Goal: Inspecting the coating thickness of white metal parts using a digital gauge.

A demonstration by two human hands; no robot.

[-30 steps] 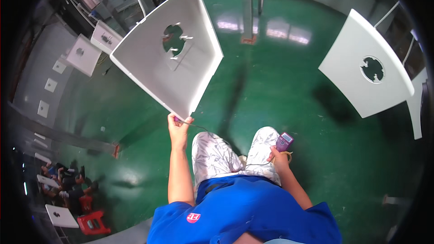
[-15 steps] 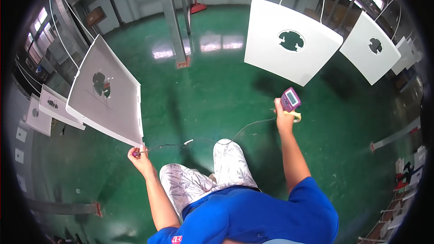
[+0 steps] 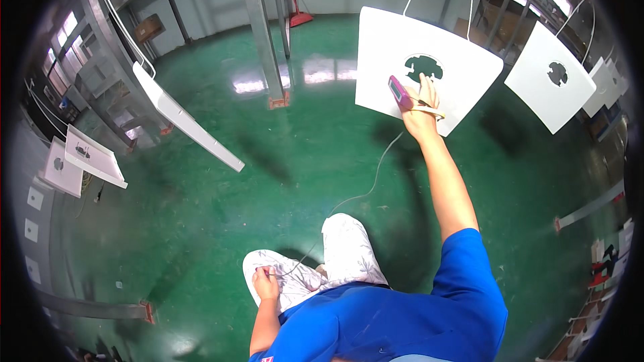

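A small pink device (image 3: 400, 92) sits in the right hand (image 3: 422, 104), fingers wrapped around it, raised against the lower part of a hanging white panel (image 3: 382, 60), just below its dark cut-out (image 3: 424, 66). A thin cable (image 3: 372, 184) runs from the device down to the left hand (image 3: 267, 285), which pinches its end low beside the pale trousers (image 3: 345, 255). The panel hangs on cords over the green floor (image 3: 201, 228). A second panel (image 3: 547, 80) hangs to the right, a third (image 3: 184, 121) edge-on to the left, near a steel post (image 3: 261, 33).
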